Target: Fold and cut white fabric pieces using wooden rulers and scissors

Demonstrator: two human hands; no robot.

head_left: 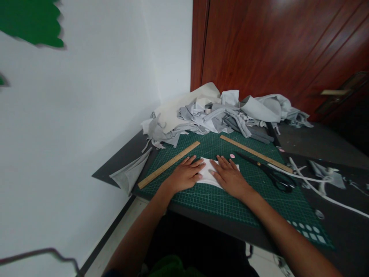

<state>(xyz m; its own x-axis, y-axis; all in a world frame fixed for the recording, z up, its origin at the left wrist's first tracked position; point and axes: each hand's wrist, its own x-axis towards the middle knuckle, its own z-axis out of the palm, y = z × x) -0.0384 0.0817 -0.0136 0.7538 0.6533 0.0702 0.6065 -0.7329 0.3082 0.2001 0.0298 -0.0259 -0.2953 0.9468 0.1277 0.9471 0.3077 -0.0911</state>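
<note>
A small white piece of fabric [208, 174] lies on the green cutting mat [230, 196]. My left hand [186, 175] rests flat on its left part, fingers stretched out. My right hand [229, 175] lies flat on its right part, fingers also spread. Both palms press down on the cloth and hold nothing. A small pink chalk piece [232, 156] sits on the mat just beyond my right fingertips.
Two wooden rulers [168, 164] [255, 153] lie on the mat, left and right. Black scissors [272, 175] rest right of my right hand. A heap of grey and white fabric [219, 111] fills the back. White strips [317, 184] lie at right. A wall stands left.
</note>
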